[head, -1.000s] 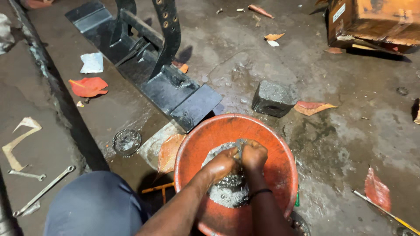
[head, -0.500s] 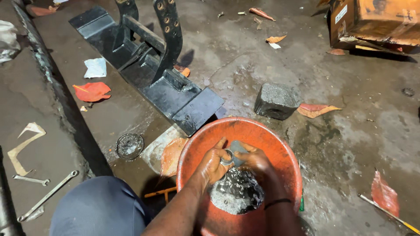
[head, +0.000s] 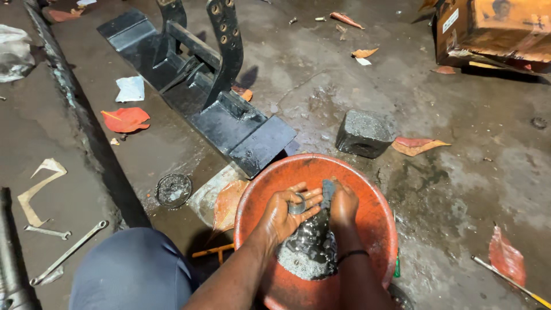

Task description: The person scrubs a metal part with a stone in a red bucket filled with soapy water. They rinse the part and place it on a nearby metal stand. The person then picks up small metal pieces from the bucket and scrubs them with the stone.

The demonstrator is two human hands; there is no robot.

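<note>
My left hand cups a small metal ring over the orange basin; right hand grips a dark rag against it, above soapy water.

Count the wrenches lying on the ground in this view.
2. A long wrench lies at lower left beside the person's knee; a shorter wrench lies just left of it. Others may sit outside the view.

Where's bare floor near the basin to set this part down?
Wet concrete right of the round orange plastic basin, between the grey stone block and the red leaf, is bare. Left is crowded: black steel bracket, small round metal lid, long silver spanner.
</note>
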